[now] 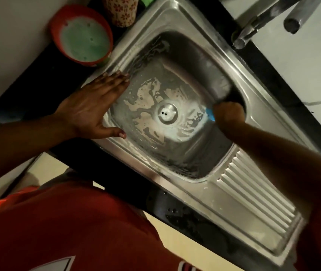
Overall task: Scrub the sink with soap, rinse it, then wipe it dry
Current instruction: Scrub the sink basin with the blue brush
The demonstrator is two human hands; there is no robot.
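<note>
A stainless steel sink (193, 61) fills the middle of the head view, its basin streaked with white soap foam around the drain (167, 113). My left hand (92, 108) lies flat with straight fingers on the sink's left rim. Inside the basin at its right wall, my right hand (229, 116) grips a blue scrubber (210, 115), of which only a small blue edge shows. The hand itself is blurred.
An orange bowl (55, 29) of green soapy water stands on the counter at the sink's upper left, next to a flower-patterned cup (120, 10). The tap spout (253, 28) reaches over the upper right. A ribbed draining board (253, 194) lies at the lower right.
</note>
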